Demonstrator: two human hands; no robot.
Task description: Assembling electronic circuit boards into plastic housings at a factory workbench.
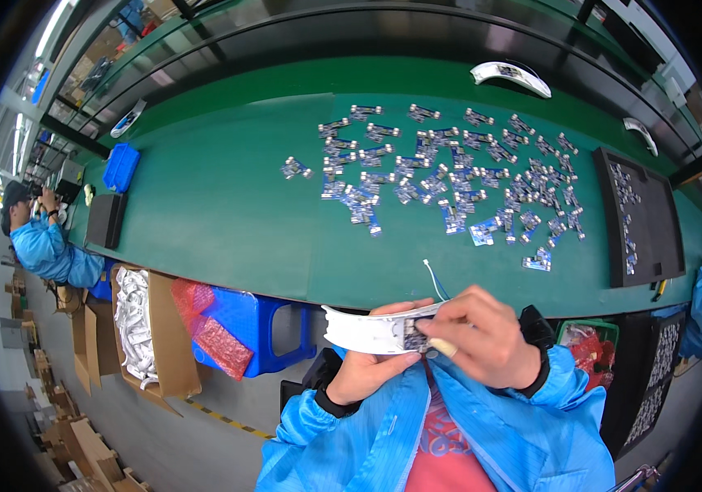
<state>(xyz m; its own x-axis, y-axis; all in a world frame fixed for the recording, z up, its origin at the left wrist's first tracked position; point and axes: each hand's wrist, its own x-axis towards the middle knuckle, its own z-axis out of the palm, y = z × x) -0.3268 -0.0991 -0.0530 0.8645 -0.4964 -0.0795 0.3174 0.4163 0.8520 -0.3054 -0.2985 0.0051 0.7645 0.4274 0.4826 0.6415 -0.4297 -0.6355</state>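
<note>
1 curved wht shell [363,330] w/ PCB [412,334]

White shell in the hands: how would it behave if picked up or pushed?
Likely stiff: the white shell shows no sag beyond the left hand. Its curved body might rock if pushed on a flat surface. The thin wires beside the right hand, if attached, may flop or snag.
</note>
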